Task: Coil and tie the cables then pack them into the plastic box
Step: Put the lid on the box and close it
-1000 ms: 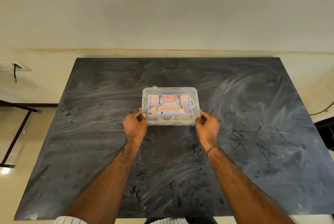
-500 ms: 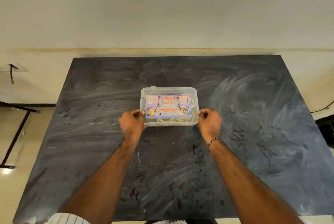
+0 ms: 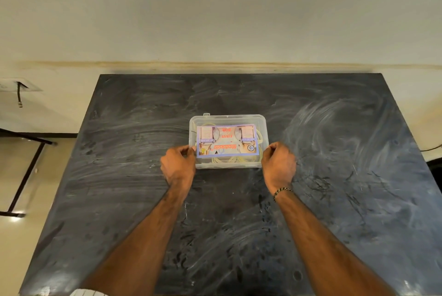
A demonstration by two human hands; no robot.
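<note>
A clear plastic box (image 3: 228, 119) with its lid on and a printed first-aid label on top sits in the middle of the dark table (image 3: 334, 200). Pale coiled cables (image 3: 229, 160) show through its near wall. My left hand (image 3: 178, 166) has curled fingers at the box's near left corner, thumb and fingertips pinching the lid edge. On the other side, my right hand (image 3: 278, 164) is curled against the near right corner, fingertips touching the box side.
The table has chalky smears and runs up to a pale wall at the back. A black metal frame (image 3: 21, 171) stands on the floor to the left. A dark cable (image 3: 433, 148) lies off the right edge.
Both hands have stayed at the box's near corners; the right hand has shifted slightly up along the right side. The box has barely moved.
</note>
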